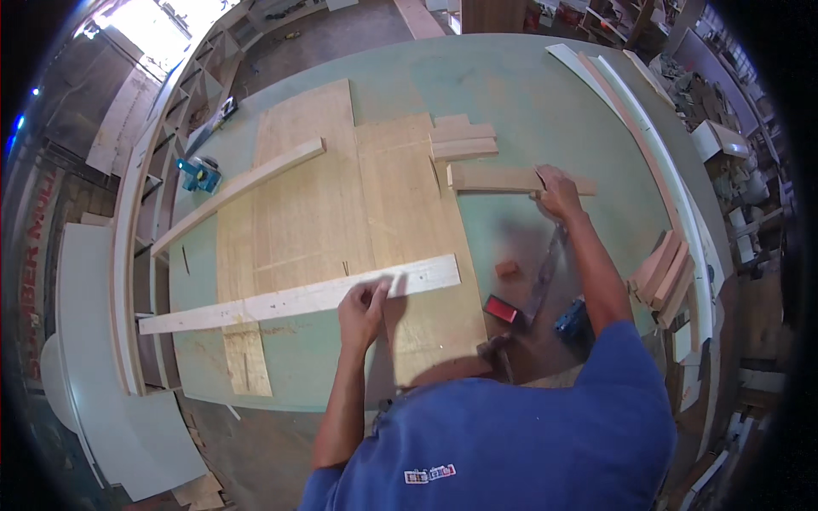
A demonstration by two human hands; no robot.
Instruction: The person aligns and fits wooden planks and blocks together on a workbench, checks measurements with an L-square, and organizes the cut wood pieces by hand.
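Observation:
My right hand (558,192) is closed around a short wooden batten (494,178), which lies across the green tabletop right of the plywood sheets. My left hand (361,313) is over a long pale wooden strip (281,300), its thumb and fingers drawn together in a pinch near the strip's lower edge. What sits between those fingertips, if anything, is too small to make out. The strip crosses the plywood (307,196) from left to right. Just beyond the batten lies a small stack of wooden offcuts (464,145).
A red and black box (500,309), a small reddish block (507,270) and a blue tool (569,317) lie near my body. At the left are another wooden strip (239,198), a blue power tool (200,175) and a saw (213,123). Wood pieces (663,271) edge the right side.

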